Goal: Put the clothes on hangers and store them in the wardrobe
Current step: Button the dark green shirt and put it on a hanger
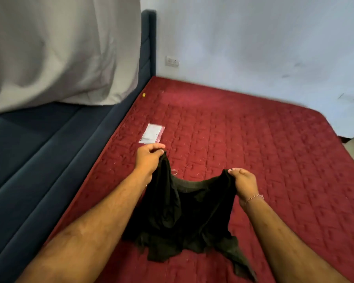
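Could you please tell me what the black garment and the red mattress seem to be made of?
Black garment: thin, soft matte fabric; it sags limply between both hands.
Red mattress: woven, slightly sheeny cloth cover, probably padded; stitched quilted squares show.

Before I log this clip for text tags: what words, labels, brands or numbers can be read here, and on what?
None can be read.
Packet on the mattress: pale with a pink edge, any print too blurred to read.
Wall socket: no legible marking.
Black garment, held by the left hand and the right hand: no label or print shows.
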The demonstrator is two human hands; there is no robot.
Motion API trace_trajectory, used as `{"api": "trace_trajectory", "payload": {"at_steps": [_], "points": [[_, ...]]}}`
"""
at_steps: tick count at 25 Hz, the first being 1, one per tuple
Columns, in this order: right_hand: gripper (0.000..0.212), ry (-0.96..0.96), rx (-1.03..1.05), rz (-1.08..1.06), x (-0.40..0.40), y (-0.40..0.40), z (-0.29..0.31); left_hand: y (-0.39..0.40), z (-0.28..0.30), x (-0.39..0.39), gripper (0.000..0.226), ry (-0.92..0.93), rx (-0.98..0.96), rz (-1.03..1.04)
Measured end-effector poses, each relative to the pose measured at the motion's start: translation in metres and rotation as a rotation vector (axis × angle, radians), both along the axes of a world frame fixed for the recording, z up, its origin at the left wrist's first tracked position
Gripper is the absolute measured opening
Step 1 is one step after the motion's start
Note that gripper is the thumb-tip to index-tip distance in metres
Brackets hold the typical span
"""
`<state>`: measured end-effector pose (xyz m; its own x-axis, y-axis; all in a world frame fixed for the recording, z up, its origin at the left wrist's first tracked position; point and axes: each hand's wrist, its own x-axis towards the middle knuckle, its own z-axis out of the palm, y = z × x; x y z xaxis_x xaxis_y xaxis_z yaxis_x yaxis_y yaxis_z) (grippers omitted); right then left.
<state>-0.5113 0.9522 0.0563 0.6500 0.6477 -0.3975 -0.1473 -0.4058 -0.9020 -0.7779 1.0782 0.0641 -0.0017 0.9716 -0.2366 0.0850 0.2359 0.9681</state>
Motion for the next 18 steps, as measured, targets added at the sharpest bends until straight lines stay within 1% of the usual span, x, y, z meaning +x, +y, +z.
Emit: {"api": "trace_trajectory", "payload": {"at_steps": [2,4,6,8,11,13,15,16,18], "points": [[0.01,-0.17,0.038,0.006,0.02,0.026,0.051,0.045,0.044,0.006,0.027,0.047,0.163,-0.068],[0.012,-0.33,0.055,0.013,0.03,0.034,0.096,0.062,0.087,0.004,0.026,0.115,0.314,-0.117],[0.014,-0.491,0.032,0.02,0.033,0.03,0.12,0.061,0.12,-0.004,0.027,0.197,0.45,-0.112],[0.015,-0.555,0.035,0.033,0.022,0.007,0.133,0.04,0.139,-0.02,0.027,0.217,0.495,-0.082],[0.012,-0.485,0.063,0.047,-0.001,-0.039,0.131,-0.011,0.138,-0.049,0.018,0.234,0.426,-0.024],[0.012,-0.435,0.083,0.1,-0.018,-0.071,0.13,-0.048,0.134,-0.068,0.011,0.248,0.398,0.014],[0.017,-0.308,0.115,0.176,-0.031,-0.105,0.14,-0.081,0.145,-0.083,0.012,0.241,0.381,0.011],[0.014,-0.213,0.121,0.23,-0.036,-0.123,0.149,-0.095,0.154,-0.09,0.013,0.223,0.364,-0.014],[0.008,-0.042,0.063,0.343,-0.039,-0.154,0.167,-0.117,0.181,-0.1,0.014,0.188,0.334,-0.11]]}}
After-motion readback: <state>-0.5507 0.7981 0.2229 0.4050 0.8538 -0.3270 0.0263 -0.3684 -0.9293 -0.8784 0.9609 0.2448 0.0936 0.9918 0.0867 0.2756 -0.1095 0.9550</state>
